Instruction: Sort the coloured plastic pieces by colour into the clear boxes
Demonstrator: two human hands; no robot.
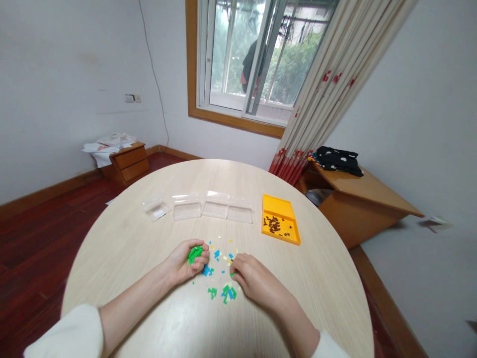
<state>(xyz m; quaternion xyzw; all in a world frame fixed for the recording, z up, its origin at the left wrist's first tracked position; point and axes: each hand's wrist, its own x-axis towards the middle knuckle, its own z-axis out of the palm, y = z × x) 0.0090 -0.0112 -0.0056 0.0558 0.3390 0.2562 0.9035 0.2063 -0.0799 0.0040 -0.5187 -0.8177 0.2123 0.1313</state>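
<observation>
My left hand (189, 263) is turned palm up, its fingers curled around a heap of small green building bricks (195, 254). To the right, my right hand (246, 272) reaches down to the table with thumb and fingertips pinched together. A bit of green shows at those fingertips, seemingly a small green brick (233, 274). Between and below the hands lie loose bricks: blue bricks (217, 254), pale yellow pieces, and a mixed cluster of green and blue bricks (228, 293). A smaller group of green bricks (212, 293) sits left of that cluster.
Clear plastic boxes (187, 210) stand in a row across the round table (179, 323). An open yellow case (280, 219) with dark brown pieces (274, 224) lies at the right. Beyond the table are a small cabinet (130, 161), a window, a curtain (328, 89) and a desk (365, 199).
</observation>
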